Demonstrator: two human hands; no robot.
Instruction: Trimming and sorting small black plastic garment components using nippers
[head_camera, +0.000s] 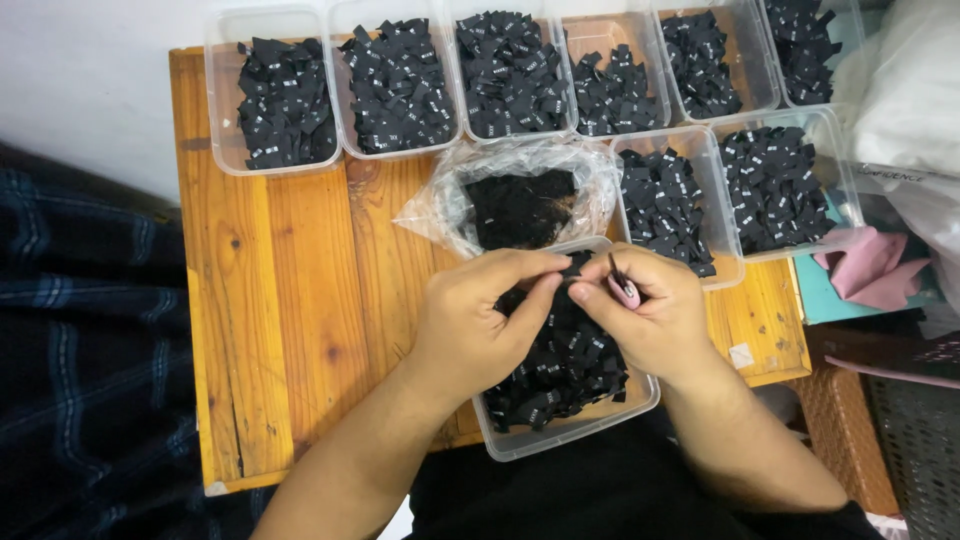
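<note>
Wooden planks are forming the surface (280, 300) under a spread of clear tubs, with a pale wall running along the far edge. At the near middle the left hand (480, 320) is pinching a small black label (572, 268) between thumb and forefinger, while the right hand (650, 315) is closing around pink-handled snips (622, 285) whose dark tip is pointing at that label. Both hands are hovering over the near tub (560, 385), which is jutting past the surface's near edge — a nudge from a wrist could tip it into the lap. Just beyond, an open plastic bag (515, 200) is holding dark scraps. Farther out, a far row of tubs (400, 85) and two tubs on the right (720, 195) are brimming with cut labels — loose pieces could easily be spilling between neighbours. With fingertips so close to the blades, a nick seems possible.
</note>
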